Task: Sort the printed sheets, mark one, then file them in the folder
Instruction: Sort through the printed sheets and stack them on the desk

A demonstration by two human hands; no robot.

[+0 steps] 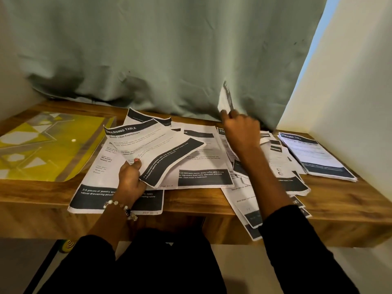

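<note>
Head view shows the left hand (131,181) gripping a fanned bunch of sheets (152,149) while the right hand (240,129) pinches one sheet (225,100) upright by the curtain (161,52), which could crumple or snag, far from the yellow folder (48,145).

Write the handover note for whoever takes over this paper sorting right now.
Left hand: grips a fan of printed sheets above the desk.
Right hand: fingers pinch one sheet, lifted against the curtain.
Neat stack lies at the far right of the desk; loose sheets are spread across the middle.
Yellow folder lies flat at the left, with no sheets visibly filed.
Done: sorting partly. Left: finish sorting, mark one, file. No pen in view.
</note>
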